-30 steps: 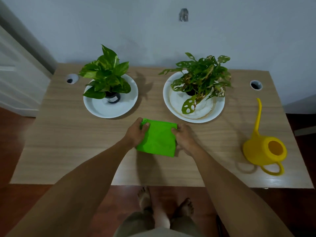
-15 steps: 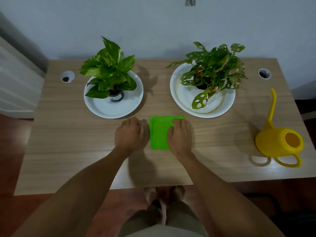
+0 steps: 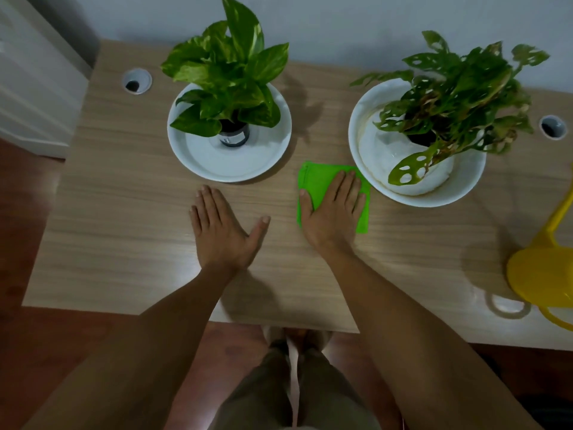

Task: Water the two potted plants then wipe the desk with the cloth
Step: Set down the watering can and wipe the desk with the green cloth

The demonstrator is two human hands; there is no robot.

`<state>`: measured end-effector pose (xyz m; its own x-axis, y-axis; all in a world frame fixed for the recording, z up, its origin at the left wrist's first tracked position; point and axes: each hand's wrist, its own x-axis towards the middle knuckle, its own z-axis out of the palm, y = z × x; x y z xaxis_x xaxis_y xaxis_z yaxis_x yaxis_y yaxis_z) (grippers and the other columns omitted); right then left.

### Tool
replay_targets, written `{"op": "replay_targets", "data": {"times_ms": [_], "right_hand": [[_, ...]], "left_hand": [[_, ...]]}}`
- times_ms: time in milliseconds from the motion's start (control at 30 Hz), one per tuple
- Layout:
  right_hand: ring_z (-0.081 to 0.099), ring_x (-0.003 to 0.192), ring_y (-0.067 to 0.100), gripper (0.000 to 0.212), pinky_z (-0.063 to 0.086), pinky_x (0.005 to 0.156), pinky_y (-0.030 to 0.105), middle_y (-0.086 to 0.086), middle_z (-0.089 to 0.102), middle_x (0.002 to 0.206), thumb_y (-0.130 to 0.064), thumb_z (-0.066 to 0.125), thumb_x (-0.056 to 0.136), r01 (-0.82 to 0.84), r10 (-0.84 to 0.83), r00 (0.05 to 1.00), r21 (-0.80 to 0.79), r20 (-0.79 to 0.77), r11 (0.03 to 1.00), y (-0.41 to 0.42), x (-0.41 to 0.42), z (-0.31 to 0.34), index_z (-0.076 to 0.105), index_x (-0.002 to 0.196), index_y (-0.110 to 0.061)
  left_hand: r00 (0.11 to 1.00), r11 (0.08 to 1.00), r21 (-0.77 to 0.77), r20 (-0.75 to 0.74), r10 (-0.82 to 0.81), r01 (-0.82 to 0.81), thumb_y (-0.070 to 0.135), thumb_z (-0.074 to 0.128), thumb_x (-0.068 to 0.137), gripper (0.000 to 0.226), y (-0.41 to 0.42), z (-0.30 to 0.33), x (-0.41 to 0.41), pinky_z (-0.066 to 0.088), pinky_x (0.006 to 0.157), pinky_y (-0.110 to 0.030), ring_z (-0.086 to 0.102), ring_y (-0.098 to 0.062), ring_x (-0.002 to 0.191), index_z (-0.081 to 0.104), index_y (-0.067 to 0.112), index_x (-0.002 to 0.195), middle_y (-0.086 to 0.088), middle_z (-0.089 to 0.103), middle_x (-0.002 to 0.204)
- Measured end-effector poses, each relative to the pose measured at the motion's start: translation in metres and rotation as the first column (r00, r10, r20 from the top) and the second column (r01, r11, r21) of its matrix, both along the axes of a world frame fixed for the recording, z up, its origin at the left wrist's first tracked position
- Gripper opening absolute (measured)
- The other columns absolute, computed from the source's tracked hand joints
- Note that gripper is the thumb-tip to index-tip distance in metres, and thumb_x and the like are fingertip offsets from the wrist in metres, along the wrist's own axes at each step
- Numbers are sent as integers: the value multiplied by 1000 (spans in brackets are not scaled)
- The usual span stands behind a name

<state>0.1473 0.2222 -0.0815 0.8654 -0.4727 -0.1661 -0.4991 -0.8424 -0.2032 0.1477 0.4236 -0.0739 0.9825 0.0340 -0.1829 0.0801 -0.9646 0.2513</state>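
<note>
A folded green cloth (image 3: 313, 181) lies on the wooden desk (image 3: 124, 212) between the two plants. My right hand (image 3: 333, 209) presses flat on it, fingers spread. My left hand (image 3: 221, 226) rests flat on the bare desk to the left, holding nothing. A broad-leafed plant (image 3: 229, 76) in a dark pot stands on a white dish (image 3: 217, 162) at the back left. A holey-leafed plant (image 3: 459, 88) sits in a white bowl (image 3: 434, 197) at the back right. The yellow watering can (image 3: 542, 274) stands at the right edge, partly cut off.
Two round cable holes (image 3: 136, 82) (image 3: 553, 127) sit near the desk's back corners. A pale wall runs behind the desk. A white door or cabinet (image 3: 31, 88) stands at the left. My legs and a red-brown floor (image 3: 46, 352) show below the front edge.
My left hand let go of the cloth and moved left onto the bare desk. My right hand slid the cloth right, toward the white bowl. The view moved closer.
</note>
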Motion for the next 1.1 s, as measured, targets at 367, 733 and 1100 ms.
{"op": "replay_targets", "data": {"times_ms": [367,733,1100], "right_hand": [[4,163,29,69,4,132,49,12,7,175,-44,17,107,-287,288,957,-65,20,956,-21,38,-7,9,168,-14],[3,162,32,68,3,131,51,14,5,175,-43,16,108,-266,268,963,-47,22,963,-26,121,-5,10,167,-11],[-9,162,33,69,-6,129,54,15,-6,175,-43,19,110,7,-6,1000,41,-13,999,-16,157,4,0,167,-10]], "left_hand": [[1000,999,47,-5,-11,11,88,27,86,119,-1,3,1,1,128,-52,-12,-29,158,-1,0,161,-20,-6,170],[1000,997,76,6,-17,17,88,25,86,120,-1,1,4,0,128,-52,-13,-30,158,-1,-1,161,-21,-7,170],[1000,995,100,-6,-14,15,89,24,85,120,-2,2,4,3,128,-52,-14,-30,158,-2,-1,161,-20,-8,170]]}}
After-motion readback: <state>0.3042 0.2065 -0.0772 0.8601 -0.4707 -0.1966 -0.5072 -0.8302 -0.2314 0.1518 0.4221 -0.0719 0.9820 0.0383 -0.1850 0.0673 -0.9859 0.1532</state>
